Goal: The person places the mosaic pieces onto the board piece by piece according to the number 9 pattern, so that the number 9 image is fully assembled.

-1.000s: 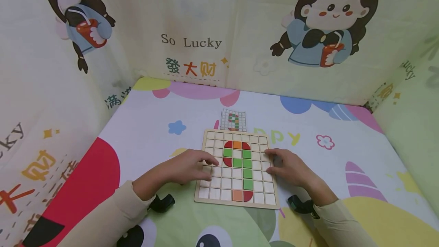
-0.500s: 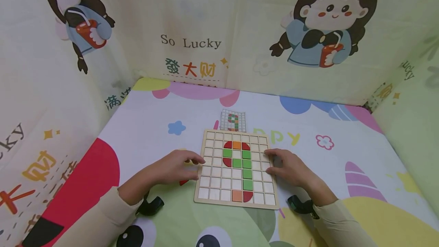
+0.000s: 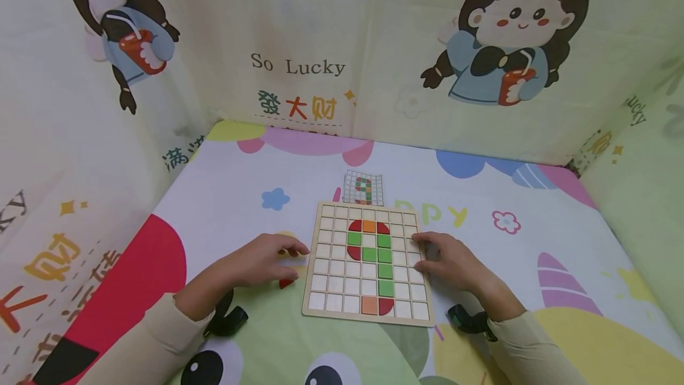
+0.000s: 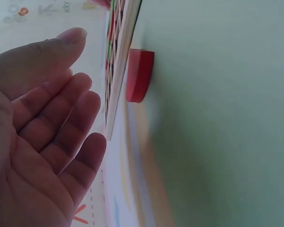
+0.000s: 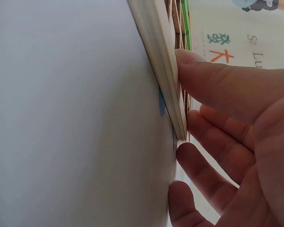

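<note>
Risk: right hand (image 3: pixel 451 261), fingers relaxed, steadies wooden grid board (image 3: pixel 369 308); left hand (image 3: pixel 262 260), released flat beside it, could knock red half-round piece (image 4: pixel 139 75) under its fingertips.

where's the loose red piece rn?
Head view: the red piece lies on the mat just off the wooden board's left edge, under the left hand; the left wrist view shows it beside that edge.
</note>
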Demonstrator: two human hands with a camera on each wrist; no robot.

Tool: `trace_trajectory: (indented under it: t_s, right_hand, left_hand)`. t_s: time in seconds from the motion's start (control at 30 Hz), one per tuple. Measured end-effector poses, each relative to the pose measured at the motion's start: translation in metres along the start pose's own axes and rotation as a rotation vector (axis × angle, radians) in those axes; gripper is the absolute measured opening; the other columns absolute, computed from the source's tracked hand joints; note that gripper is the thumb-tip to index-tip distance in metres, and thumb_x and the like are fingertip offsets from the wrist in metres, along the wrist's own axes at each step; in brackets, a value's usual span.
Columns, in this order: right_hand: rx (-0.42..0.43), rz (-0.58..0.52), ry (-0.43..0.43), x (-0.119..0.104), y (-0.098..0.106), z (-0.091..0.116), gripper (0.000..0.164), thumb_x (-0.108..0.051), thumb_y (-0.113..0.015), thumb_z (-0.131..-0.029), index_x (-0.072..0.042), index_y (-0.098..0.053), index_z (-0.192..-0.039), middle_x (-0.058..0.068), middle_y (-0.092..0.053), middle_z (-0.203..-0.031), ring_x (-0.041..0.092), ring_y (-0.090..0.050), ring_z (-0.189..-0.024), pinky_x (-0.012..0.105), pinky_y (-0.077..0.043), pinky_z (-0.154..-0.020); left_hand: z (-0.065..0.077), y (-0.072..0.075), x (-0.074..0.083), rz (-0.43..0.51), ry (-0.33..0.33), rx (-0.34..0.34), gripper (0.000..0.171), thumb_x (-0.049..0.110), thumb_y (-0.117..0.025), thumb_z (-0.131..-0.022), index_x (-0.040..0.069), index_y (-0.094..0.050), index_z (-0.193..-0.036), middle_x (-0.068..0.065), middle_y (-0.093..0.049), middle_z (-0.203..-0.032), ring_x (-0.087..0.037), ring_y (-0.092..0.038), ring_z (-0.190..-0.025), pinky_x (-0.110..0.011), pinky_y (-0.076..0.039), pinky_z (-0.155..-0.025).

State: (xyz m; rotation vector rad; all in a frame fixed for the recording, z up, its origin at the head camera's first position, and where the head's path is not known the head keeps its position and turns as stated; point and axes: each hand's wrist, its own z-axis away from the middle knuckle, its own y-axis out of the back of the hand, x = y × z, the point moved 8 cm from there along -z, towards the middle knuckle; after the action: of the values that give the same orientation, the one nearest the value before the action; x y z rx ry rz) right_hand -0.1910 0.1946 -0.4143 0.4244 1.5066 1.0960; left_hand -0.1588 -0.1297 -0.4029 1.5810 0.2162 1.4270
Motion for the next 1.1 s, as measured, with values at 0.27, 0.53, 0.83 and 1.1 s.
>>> trace_trajectory:
  t_s: [0.27, 0.53, 0.83, 1.1]
  right_hand:
    - [0.012, 0.011, 0.018, -0.002, 0.000, 0.000, 0.054, -0.016, -0.078, -0.086, 0.001, -0.059, -0.134, 0.021, -0.057, -0.135, 0.043, -0.048, -0.128, 0.060, -0.036, -0.104]
    - [0.017, 0.017, 0.021, 0.000, 0.000, 0.000, 0.054, -0.015, -0.078, -0.086, 0.001, -0.059, -0.134, 0.021, -0.057, -0.135, 0.043, -0.048, -0.127, 0.060, -0.037, -0.104]
    - [0.012, 0.013, 0.019, 0.000, 0.000, 0.000, 0.054, -0.016, -0.079, -0.086, 0.001, -0.059, -0.134, 0.021, -0.057, -0.135, 0.042, -0.049, -0.127, 0.060, -0.038, -0.103]
    - [0.012, 0.017, 0.016, -0.001, 0.000, 0.000, 0.054, -0.016, -0.078, -0.086, 0.001, -0.059, -0.134, 0.020, -0.057, -0.135, 0.042, -0.049, -0.127, 0.060, -0.038, -0.103]
  left_hand:
    - [0.003, -0.003, -0.006, 0.024, 0.010, -0.045, 0.037, 0.014, -0.081, -0.082, 0.009, -0.069, -0.117, 0.006, -0.062, -0.101, -0.013, -0.057, -0.093, -0.031, -0.051, -0.081]
    - [0.005, -0.005, -0.009, 0.039, -0.032, -0.068, 0.032, 0.013, -0.080, -0.083, 0.008, -0.069, -0.113, 0.008, -0.063, -0.097, -0.011, -0.059, -0.092, -0.031, -0.052, -0.084]
    - [0.007, -0.007, -0.013, 0.065, -0.049, -0.107, 0.027, 0.010, -0.078, -0.085, 0.011, -0.069, -0.111, 0.008, -0.065, -0.101, -0.012, -0.061, -0.096, -0.033, -0.053, -0.088]
    - [0.007, -0.006, -0.014, 0.030, -0.087, -0.115, 0.025, 0.003, -0.072, -0.086, 0.011, -0.070, -0.110, 0.008, -0.066, -0.103, -0.014, -0.062, -0.097, -0.035, -0.053, -0.089]
